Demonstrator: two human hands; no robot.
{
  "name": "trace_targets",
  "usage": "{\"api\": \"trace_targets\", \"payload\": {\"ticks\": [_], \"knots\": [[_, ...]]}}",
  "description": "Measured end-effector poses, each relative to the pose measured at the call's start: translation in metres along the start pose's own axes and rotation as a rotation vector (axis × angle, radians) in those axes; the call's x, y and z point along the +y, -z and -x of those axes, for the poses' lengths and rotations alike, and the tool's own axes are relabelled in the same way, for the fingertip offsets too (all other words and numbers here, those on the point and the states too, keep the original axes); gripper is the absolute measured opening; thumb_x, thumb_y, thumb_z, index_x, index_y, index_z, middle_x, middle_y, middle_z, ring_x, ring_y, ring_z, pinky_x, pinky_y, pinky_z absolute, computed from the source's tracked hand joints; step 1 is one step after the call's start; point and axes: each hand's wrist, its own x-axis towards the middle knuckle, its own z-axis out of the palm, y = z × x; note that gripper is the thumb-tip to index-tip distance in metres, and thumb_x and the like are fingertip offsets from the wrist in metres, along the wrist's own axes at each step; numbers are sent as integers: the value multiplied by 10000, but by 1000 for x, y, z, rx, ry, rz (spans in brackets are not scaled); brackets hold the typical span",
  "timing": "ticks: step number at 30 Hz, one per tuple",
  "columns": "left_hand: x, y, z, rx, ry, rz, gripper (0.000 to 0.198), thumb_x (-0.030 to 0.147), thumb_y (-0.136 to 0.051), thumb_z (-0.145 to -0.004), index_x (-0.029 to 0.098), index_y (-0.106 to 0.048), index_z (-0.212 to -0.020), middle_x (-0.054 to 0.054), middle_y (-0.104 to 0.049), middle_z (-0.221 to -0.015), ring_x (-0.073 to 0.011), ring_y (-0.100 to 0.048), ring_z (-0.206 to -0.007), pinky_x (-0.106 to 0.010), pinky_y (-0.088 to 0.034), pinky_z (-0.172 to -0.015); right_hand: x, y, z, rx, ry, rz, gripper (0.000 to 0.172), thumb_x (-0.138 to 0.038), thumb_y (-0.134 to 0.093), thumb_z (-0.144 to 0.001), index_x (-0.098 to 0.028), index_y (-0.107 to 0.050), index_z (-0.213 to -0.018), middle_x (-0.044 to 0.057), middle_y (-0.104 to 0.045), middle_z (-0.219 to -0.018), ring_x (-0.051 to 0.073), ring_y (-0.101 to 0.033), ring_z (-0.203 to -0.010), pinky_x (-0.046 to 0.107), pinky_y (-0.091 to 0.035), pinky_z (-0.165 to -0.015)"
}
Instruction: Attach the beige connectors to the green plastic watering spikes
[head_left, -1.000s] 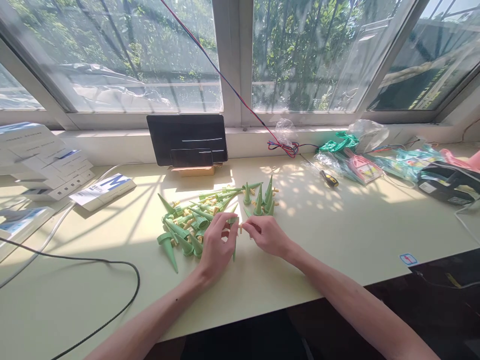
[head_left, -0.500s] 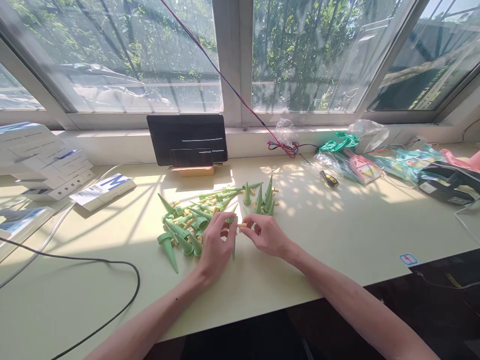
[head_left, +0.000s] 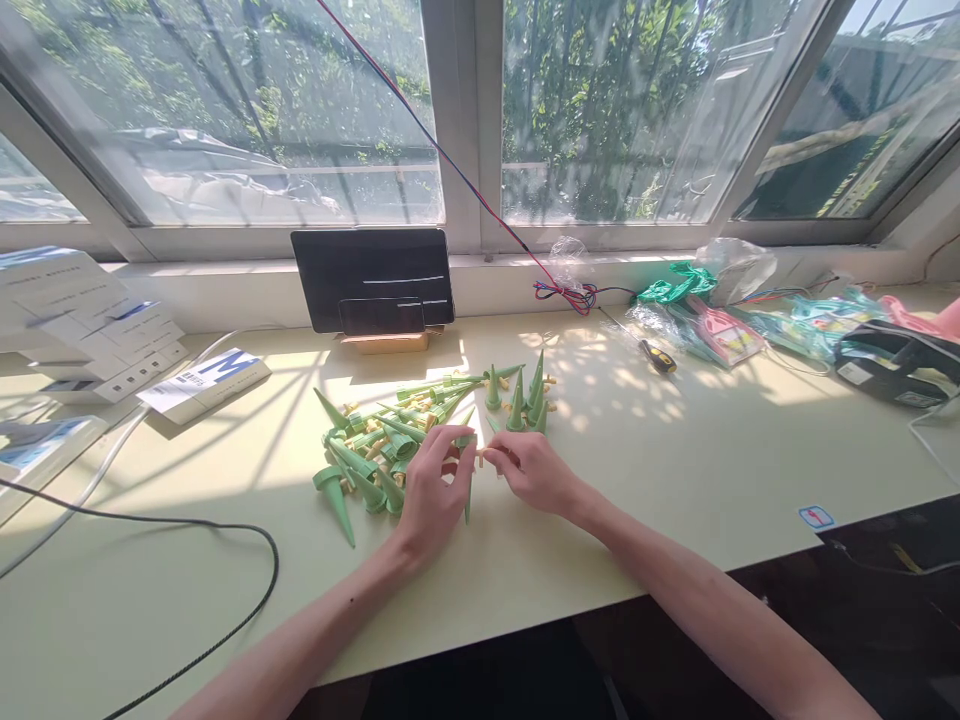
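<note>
My left hand [head_left: 436,485] is closed around a green plastic watering spike [head_left: 469,505], whose tip points down below my fingers. At the spike's side sits a small yellowish valve piece [head_left: 481,458], with the fingertips of my right hand [head_left: 538,470] pinched on it. Left of my left hand lies a heap of similar green spikes [head_left: 349,462] mixed with yellowish pieces. Just beyond my right hand, several spikes with yellowish valves fitted stand point up, such as one green cone [head_left: 516,408]. My fingers hide part of the held spike.
A dark tablet [head_left: 375,270] leans on a cardboard stand at the back. White boxes [head_left: 67,300] are stacked at left, near a black cable [head_left: 225,522]. At right lie a screwdriver [head_left: 658,357], bagged parts [head_left: 724,335] and a black device [head_left: 900,365].
The yellowish valve piece has turned from pointing sideways to pointing roughly downward, and my right fingertips have shifted slightly on it. My left hand keeps its hold on the spike.
</note>
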Motion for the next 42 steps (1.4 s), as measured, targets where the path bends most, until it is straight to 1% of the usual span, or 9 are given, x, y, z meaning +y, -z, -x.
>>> {"api": "trace_targets", "payload": {"ticks": [8,12,20,26,28,31,34,37,42], "knots": [[0,0,1,-6,-16,9,120,287,-551,-949,225,-614,-1030,-27,-592,-998,-108,-639,-684,-277,-610,-647,2,0,0,-34,-10,38,368,-307,-394,-1030,-195,-478,-689,-11,-524,-574,121,-481,-543,247,-349,-566],[0,0,0,-2,-13,1,128,300,-548,-949,225,-616,-1026,-31,-600,-995,-116,-646,-692,-287,-615,-656,2,-1,-1,-6,-13,36,381,-317,-410,-1022,-194,-473,-668,-13,-522,-578,115,-453,-531,248,-339,-553],[1,0,-1,21,3,-13,144,320,-548,-945,223,-632,-1012,-41,-611,-1003,-136,-661,-730,-295,-618,-668,1,-1,1,17,-10,-24,148,-317,-559,-949,-193,-575,-870,0,-630,-758,91,-432,-511,238,-353,-530],[0,1,0,-1,18,-1,140,314,-560,-937,227,-620,-1029,-40,-609,-1004,-124,-652,-698,-293,-612,-652,3,-2,1,31,9,-22,176,-314,-529,-968,-191,-575,-850,3,-610,-732,94,-408,-510,239,-346,-526],[-1,1,0,-7,31,16,188,321,-586,-922,230,-604,-1085,-48,-618,-1022,-126,-655,-704,-302,-614,-660,3,-2,1,41,8,-19,204,-334,-516,-979,-191,-582,-849,6,-601,-719,102,-414,-524,241,-355,-529],[-2,1,-1,-12,88,77,350,341,-628,-894,239,-541,-1218,-66,-613,-1095,-124,-665,-707,-313,-618,-666,2,-1,1,73,1,-17,238,-362,-508,-987,-189,-587,-844,8,-595,-701,109,-431,-535,243,-372,-534],[-3,1,-2,-7,129,121,424,360,-643,-882,252,-499,-1265,-71,-588,-1139,-110,-666,-684,-305,-614,-653,3,-1,0,102,-5,-23,247,-377,-511,-985,-190,-587,-842,9,-600,-697,110,-443,-533,244,-379,-533],[-4,0,-4,-9,162,139,418,386,-646,-875,246,-514,-1247,-70,-573,-1114,-98,-649,-657,-274,-598,-606,4,-2,0,122,-10,-25,247,-381,-514,-980,-193,-587,-838,11,-603,-698,116,-464,-540,247,-386,-539],[-4,1,-6,-68,265,221,455,440,-651,-866,214,-564,-1251,-98,-586,-1087,-91,-596,-572,-212,-503,-434,4,-2,0,143,-8,-30,212,-351,-526,-969,-192,-578,-839,14,-612,-700,125,-504,-560,249,-404,-558]]}}
